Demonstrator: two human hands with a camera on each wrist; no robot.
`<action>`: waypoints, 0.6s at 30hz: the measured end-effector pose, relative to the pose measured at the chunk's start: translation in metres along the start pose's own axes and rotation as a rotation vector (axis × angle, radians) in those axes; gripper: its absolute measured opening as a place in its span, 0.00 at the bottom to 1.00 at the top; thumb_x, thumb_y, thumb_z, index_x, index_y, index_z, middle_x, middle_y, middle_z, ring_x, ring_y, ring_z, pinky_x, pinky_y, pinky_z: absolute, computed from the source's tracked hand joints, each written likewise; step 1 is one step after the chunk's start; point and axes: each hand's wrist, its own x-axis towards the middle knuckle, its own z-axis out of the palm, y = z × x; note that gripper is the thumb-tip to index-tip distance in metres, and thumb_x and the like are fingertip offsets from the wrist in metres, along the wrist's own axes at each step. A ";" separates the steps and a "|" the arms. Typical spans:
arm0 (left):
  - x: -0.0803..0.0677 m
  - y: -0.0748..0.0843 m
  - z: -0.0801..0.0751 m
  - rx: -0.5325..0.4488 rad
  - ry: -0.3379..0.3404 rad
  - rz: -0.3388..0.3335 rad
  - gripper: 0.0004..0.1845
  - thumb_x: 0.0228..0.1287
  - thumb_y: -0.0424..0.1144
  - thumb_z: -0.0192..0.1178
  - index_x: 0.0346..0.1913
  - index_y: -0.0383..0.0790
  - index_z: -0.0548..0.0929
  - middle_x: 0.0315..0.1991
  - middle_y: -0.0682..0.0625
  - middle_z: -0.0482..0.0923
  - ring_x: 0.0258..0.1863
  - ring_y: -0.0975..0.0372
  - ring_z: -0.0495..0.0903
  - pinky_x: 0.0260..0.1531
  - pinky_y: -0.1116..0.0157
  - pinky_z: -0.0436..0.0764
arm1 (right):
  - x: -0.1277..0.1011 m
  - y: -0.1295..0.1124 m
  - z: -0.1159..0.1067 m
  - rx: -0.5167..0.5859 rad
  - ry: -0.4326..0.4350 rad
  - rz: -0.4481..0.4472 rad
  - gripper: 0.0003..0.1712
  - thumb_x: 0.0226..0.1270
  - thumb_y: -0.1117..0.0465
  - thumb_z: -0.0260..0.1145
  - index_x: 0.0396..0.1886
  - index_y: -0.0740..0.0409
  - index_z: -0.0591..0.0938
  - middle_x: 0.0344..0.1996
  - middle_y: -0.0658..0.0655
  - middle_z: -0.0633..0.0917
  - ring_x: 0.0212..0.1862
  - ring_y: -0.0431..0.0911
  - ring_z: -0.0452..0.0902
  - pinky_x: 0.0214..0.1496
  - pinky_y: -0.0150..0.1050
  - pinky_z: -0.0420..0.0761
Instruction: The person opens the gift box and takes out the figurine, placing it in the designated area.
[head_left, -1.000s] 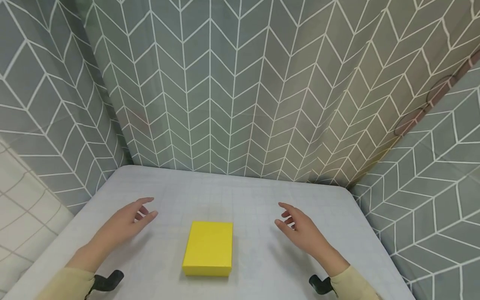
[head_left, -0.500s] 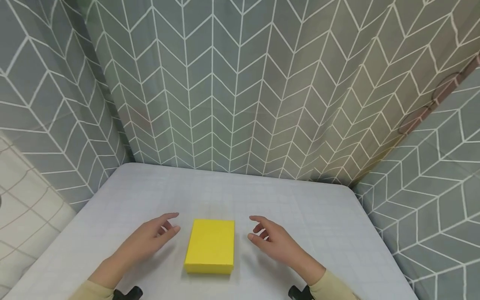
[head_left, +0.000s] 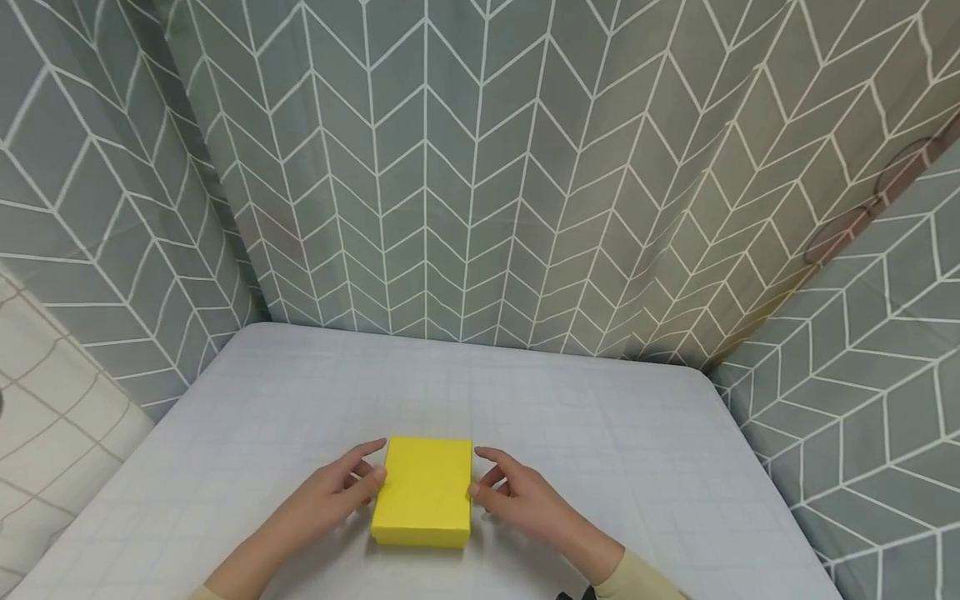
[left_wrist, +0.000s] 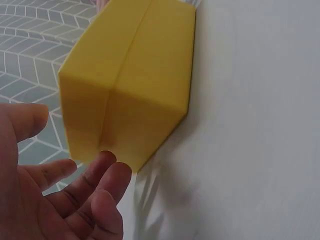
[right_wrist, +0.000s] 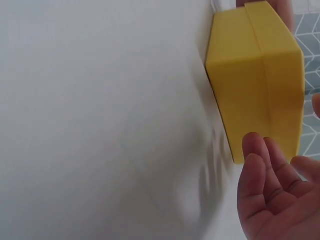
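Note:
A yellow lidded box (head_left: 423, 487) lies flat on the white table, and a lid seam runs along its sides in both wrist views. At its left side is my left hand (head_left: 330, 500), fingers loosely bent, with thumb and index fingertip right at the box's edge. My right hand (head_left: 525, 504) mirrors it on the right side, its thumb tip overlapping the top edge in the head view. Seen from the left wrist, the fingertips (left_wrist: 116, 172) lie close to the box's near face. The right wrist view shows the fingers (right_wrist: 253, 170) likewise, relaxed beside the box.
The white table (head_left: 585, 417) has rounded far corners. Grey curtains (head_left: 450, 167) with white chevron lines stand behind it and at both sides. A pale checked cloth (head_left: 52, 433) is at the left. A black strap part (head_left: 588, 593) shows by the right sleeve (head_left: 637, 579).
Both hands have moved inward from either side, from well apart to right beside the yellow box. The box stays in place on the table.

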 end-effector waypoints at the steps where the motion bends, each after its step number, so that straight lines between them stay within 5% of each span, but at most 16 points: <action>1: -0.001 0.000 0.002 -0.013 -0.006 0.003 0.35 0.68 0.62 0.56 0.73 0.52 0.66 0.44 0.51 0.77 0.35 0.60 0.78 0.25 0.61 0.78 | 0.000 0.000 0.002 0.020 -0.012 0.010 0.37 0.70 0.42 0.63 0.73 0.49 0.67 0.42 0.48 0.80 0.37 0.45 0.80 0.34 0.39 0.79; 18: -0.003 -0.003 0.013 -0.207 -0.005 -0.073 0.37 0.66 0.60 0.60 0.75 0.54 0.62 0.34 0.47 0.78 0.28 0.56 0.74 0.26 0.61 0.75 | 0.002 0.001 0.019 0.297 0.009 0.122 0.41 0.67 0.52 0.69 0.76 0.49 0.62 0.40 0.58 0.80 0.38 0.52 0.80 0.40 0.45 0.80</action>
